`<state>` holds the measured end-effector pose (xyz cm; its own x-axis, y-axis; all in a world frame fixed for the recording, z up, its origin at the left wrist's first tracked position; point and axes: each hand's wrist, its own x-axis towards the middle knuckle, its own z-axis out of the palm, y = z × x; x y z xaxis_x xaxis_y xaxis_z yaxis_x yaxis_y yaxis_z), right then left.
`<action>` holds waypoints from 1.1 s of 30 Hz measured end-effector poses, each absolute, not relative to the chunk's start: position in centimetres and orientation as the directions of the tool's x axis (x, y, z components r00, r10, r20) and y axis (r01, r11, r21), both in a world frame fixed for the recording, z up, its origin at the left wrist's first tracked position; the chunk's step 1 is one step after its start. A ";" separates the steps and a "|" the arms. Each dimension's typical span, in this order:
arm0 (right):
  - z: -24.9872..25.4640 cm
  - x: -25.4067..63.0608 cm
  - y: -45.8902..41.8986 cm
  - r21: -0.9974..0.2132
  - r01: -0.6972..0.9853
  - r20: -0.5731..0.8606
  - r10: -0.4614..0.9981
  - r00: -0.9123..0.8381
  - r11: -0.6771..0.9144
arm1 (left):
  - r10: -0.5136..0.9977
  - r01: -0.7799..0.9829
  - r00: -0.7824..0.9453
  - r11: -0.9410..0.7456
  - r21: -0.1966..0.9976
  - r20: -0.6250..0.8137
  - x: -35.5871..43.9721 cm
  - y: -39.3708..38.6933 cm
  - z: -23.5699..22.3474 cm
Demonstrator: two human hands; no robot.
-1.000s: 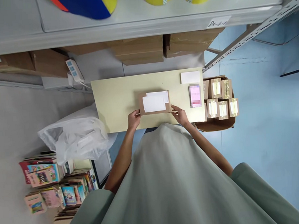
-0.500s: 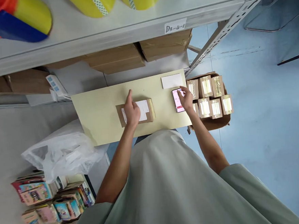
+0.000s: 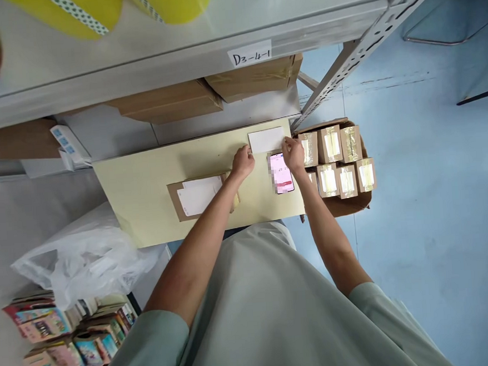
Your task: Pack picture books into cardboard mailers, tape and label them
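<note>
Just beyond the phone [image 3: 282,174], near the far edge of the bench [image 3: 140,196], lies a flat white pad [image 3: 266,141], perhaps a stack of labels or paper. It looks light, and likely stiff if the layers are joined; loose sheets would bend and slide, with corners that crease easily. Best to take it by the two short ends, fingertips under the edge, thumbs lightly on top. Beyond the phone and to its left, the left hand [image 3: 243,162] is curled nearly closed at the pad's left end; beyond the phone's right corner, the right hand [image 3: 293,154] has its fingertips drawn together at the other end. Whether either hand actually grips the pad I cannot tell.

Half a second ago the right hand was over the phone and the left above the labelled box [image 3: 199,197]; now the box, left of the phone, has only the left forearm crossing it
</note>
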<state>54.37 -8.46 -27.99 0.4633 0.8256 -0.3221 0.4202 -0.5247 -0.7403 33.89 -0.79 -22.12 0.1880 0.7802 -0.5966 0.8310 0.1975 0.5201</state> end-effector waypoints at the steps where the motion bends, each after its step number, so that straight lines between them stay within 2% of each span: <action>1: -28.0 54.3 -8.4 -0.740 0.422 -0.323 0.827 0.460 -0.523 | 0.787 0.831 0.180 0.199 0.519 -0.590 34.0 -0.7 -22.4; 8: -26.8 54.0 -8.6 -0.751 0.429 -0.310 0.841 0.443 -0.502 | 0.842 0.781 0.160 0.211 0.588 -0.514 34.1 -1.2 -23.1; 14: -25.8 53.0 -8.6 -0.725 0.466 -0.241 0.821 0.518 -0.507 | 0.882 0.776 0.073 0.243 0.582 -0.466 34.9 -1.4 -21.3; 20: -24.7 53.2 -8.4 -0.712 0.428 -0.318 0.798 0.512 -0.558 | 0.879 0.752 -0.024 0.329 0.571 -0.476 36.0 -0.3 -19.1; 23: -24.1 53.3 -8.4 -0.705 0.454 -0.307 0.811 0.497 -0.545 | 0.888 0.752 0.007 0.298 0.588 -0.459 36.3 0.0 -18.1; 29: -22.5 51.4 -8.3 -0.746 0.591 -0.169 0.945 0.278 -0.307 | 0.894 0.688 0.145 0.216 0.692 -0.423 37.6 0.0 -15.8; 33: -21.7 50.9 -8.3 -0.767 0.580 -0.138 0.952 0.272 -0.276 | 0.896 0.674 0.237 0.126 0.728 -0.375 39.6 -0.2 -14.0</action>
<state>50.92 -8.25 -21.74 0.2717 0.9525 -0.1378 0.5797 -0.2763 -0.7666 39.58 -0.19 -14.01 0.2373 0.8962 -0.3749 0.6740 0.1260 0.7279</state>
